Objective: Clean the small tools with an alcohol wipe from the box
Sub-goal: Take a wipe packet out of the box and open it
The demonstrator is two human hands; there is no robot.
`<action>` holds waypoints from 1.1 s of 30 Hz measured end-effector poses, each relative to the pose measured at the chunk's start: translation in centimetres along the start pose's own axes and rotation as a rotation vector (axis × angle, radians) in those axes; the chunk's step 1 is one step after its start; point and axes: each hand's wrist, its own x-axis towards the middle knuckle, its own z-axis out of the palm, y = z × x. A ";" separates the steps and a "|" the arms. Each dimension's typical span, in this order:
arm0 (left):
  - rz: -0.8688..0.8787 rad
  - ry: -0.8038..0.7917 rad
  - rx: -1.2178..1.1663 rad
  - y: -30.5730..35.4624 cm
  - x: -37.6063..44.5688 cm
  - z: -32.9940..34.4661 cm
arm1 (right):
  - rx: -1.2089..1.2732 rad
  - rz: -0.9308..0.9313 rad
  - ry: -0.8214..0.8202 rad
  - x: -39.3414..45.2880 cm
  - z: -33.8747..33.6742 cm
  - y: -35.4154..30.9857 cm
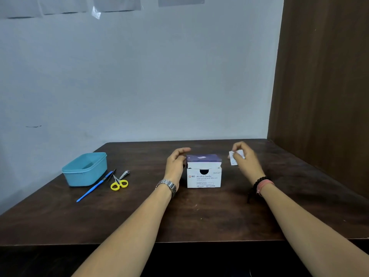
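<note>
A white box of alcohol swabs (204,177) stands mid-table with its purple lid flap down. My left hand (176,163) rests against the box's left upper edge, fingers curled over the lid corner. To the right of the box, my right hand (244,158) pinches a small white wipe sachet (232,159) above the table. The small tools lie at the left: yellow-handled scissors (119,183), a nail clipper (125,173), a blue-handled tool (93,188) and a thin dark tool (111,174) beside it.
A teal plastic tub (84,169) sits at the table's left back, next to the tools. The dark wooden table (199,216) ends at a pale wall behind and a brown wooden panel (323,86) on the right.
</note>
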 end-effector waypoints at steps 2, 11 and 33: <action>0.065 -0.013 0.028 0.0 0.0 -0.1 | 0.012 0.035 0.029 0.1 -0.3 0.2; 0.314 -0.290 0.374 -0.6 0.0 0.1 | 0.069 0.000 0.055 0.3 0.2 0.4; 0.314 -0.243 0.226 -0.9 0.1 0.6 | -0.259 -0.150 -0.397 -0.7 2.5 -0.6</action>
